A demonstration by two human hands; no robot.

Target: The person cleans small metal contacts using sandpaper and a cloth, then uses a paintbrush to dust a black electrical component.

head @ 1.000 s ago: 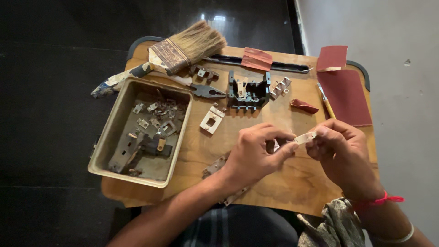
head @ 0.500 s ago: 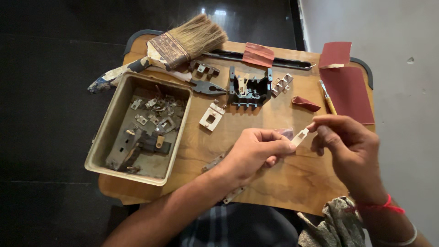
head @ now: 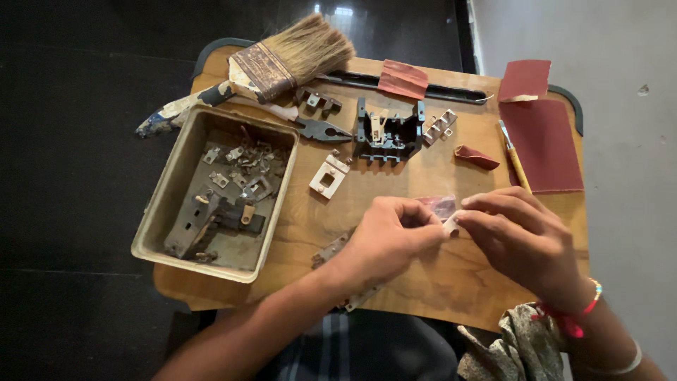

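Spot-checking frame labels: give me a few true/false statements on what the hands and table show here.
1. Both hands, left hand and right hand, pinch one small pale part. True.
2. The paintbrush lies inside the tray. False: it lies on the table above the tray.
3. The tray holds small metal pieces. True.
4. The pliers are in the right hand. False: they lie on the table beside the tray.
5. A sandpaper sheet lies at the table's right edge. True.

One head-worn camera looks steeply down, close over the wooden table (head: 437,275)
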